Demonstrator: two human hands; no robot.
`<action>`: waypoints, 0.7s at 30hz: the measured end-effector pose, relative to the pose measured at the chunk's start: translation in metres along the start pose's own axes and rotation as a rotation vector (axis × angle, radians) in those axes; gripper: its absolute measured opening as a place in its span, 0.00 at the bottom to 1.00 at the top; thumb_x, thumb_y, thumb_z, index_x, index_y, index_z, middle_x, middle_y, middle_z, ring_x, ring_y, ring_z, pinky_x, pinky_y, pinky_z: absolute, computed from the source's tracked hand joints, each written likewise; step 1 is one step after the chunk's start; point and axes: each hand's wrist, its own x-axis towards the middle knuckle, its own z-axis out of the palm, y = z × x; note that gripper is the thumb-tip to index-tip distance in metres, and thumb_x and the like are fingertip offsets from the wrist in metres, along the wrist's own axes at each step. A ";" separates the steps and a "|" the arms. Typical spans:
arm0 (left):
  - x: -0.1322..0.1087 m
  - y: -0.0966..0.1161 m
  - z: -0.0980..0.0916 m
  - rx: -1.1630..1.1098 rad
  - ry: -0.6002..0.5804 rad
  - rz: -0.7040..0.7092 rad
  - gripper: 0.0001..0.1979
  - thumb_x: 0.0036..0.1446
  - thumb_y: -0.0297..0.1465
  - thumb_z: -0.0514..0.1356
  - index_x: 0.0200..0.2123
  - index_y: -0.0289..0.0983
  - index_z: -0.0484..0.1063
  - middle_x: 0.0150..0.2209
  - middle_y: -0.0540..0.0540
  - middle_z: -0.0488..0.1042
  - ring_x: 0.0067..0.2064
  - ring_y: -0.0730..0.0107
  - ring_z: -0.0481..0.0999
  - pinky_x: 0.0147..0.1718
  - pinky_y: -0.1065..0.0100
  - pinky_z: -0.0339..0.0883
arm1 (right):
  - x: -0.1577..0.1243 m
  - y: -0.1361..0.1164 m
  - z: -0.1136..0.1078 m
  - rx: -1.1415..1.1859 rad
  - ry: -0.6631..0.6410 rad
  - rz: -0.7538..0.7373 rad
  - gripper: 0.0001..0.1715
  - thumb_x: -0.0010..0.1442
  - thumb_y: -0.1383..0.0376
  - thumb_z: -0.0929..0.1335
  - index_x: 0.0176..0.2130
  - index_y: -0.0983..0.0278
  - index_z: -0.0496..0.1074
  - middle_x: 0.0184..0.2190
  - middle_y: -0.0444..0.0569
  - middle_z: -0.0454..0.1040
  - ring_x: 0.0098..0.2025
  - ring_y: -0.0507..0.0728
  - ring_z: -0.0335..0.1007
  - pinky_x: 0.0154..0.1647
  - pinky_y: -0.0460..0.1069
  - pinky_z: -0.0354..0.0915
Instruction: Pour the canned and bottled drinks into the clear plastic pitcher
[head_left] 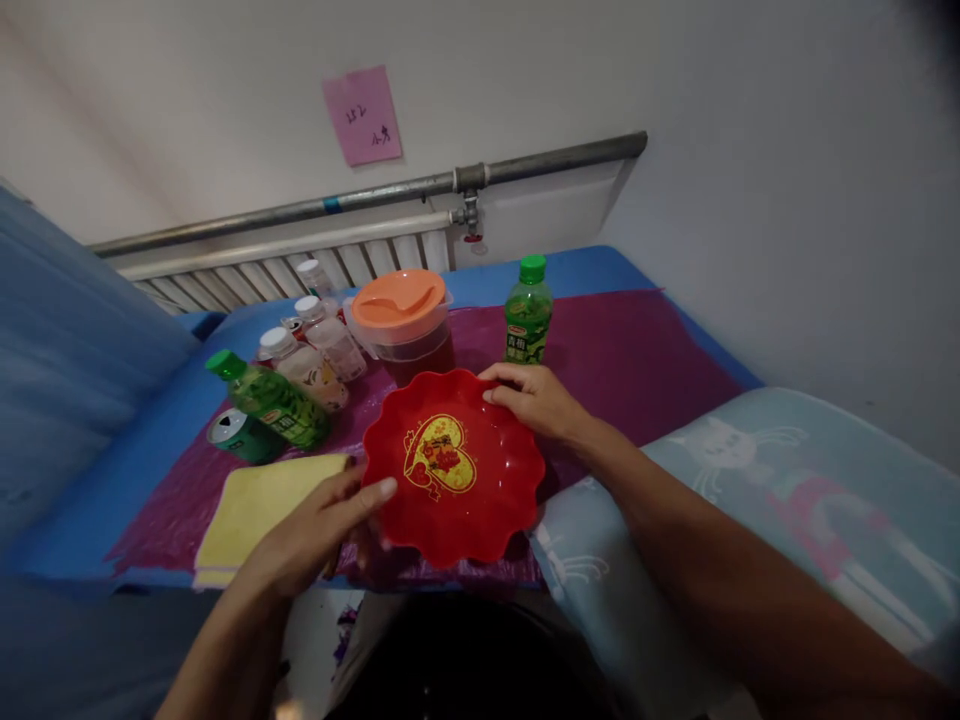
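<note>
A red scalloped plastic plate (480,500) with a yellow heart print sits near the front of a purple cloth (637,360). My left hand (319,525) grips its left rim, thumb on top. My right hand (536,400) holds the far right rim, fingers curled over the edge. A folded yellow cloth (255,505) lies just left of the plate, partly under my left hand.
Behind the plate stand a clear jug with an orange lid (401,320) and an upright green bottle (528,312). At left lie another green bottle (274,400), a green can (236,432) and several white-capped bottles (315,360). A radiator (300,265) and pipe run along the wall. A pale blue pillow (750,480) lies at right.
</note>
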 end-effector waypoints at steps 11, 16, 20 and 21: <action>-0.028 0.013 -0.024 -0.098 -0.045 0.019 0.15 0.50 0.40 0.66 0.23 0.33 0.75 0.19 0.39 0.75 0.16 0.72 0.70 0.12 0.76 0.60 | 0.004 -0.004 -0.003 0.223 0.051 0.023 0.19 0.55 0.51 0.65 0.37 0.64 0.72 0.26 0.44 0.72 0.22 0.49 0.64 0.23 0.45 0.60; -0.029 0.078 -0.043 -0.174 0.173 0.277 0.10 0.45 0.33 0.69 0.23 0.33 0.74 0.19 0.43 0.74 0.16 0.73 0.68 0.14 0.75 0.65 | 0.003 -0.004 -0.001 0.205 0.040 0.050 0.17 0.53 0.53 0.66 0.34 0.64 0.70 0.26 0.44 0.71 0.21 0.49 0.65 0.20 0.45 0.60; -0.006 0.116 -0.038 -0.310 0.291 0.410 0.02 0.50 0.25 0.62 0.26 0.33 0.72 0.21 0.43 0.75 0.21 0.69 0.74 0.17 0.74 0.68 | 0.002 0.000 0.000 0.162 0.028 0.043 0.15 0.54 0.54 0.66 0.32 0.64 0.71 0.24 0.44 0.71 0.21 0.49 0.64 0.21 0.45 0.60; 0.001 0.122 -0.035 -0.339 0.311 0.420 0.04 0.51 0.24 0.60 0.25 0.33 0.71 0.20 0.44 0.74 0.22 0.68 0.75 0.18 0.74 0.68 | 0.002 0.002 0.000 0.157 0.025 0.046 0.15 0.54 0.54 0.66 0.33 0.64 0.71 0.24 0.44 0.71 0.21 0.49 0.64 0.21 0.45 0.60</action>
